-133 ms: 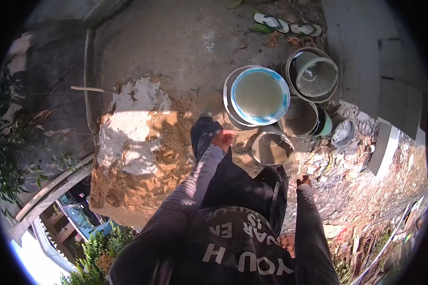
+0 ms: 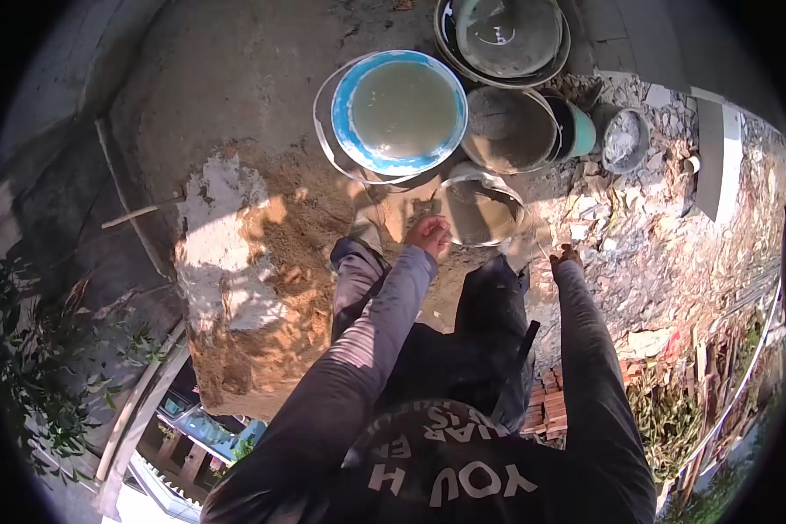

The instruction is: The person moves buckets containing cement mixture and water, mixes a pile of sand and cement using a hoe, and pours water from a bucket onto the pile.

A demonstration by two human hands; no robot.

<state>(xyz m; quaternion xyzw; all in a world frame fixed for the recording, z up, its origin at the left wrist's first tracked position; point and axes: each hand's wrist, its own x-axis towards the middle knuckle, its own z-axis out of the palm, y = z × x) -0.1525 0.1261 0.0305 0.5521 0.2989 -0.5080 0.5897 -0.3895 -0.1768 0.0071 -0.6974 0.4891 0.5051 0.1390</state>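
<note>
Small bucket [image 2: 498, 185] stood on the ground by the feet, btwn the 2 hands, contents unclear; L hand [image 2: 430, 234] was nr its rim, closer than in prev. frame, fingers curled, can't tell if gripping; R hand [image 2: 566, 255] hung on its R side, fingers bent, grip can't tell; beyond: 1 blue-rimmed tub [image 2: 344, 113] w/ cloudy liquid, 1 brown bucket [image 2: 498, 150], 1 green bucket [image 2: 584, 133], 1 grey pail [image 2: 644, 144] w/ pale lumps; farthest, 1 dark tub [image 2: 561, 63] holding 1 basin [image 2: 506, 44].
</note>
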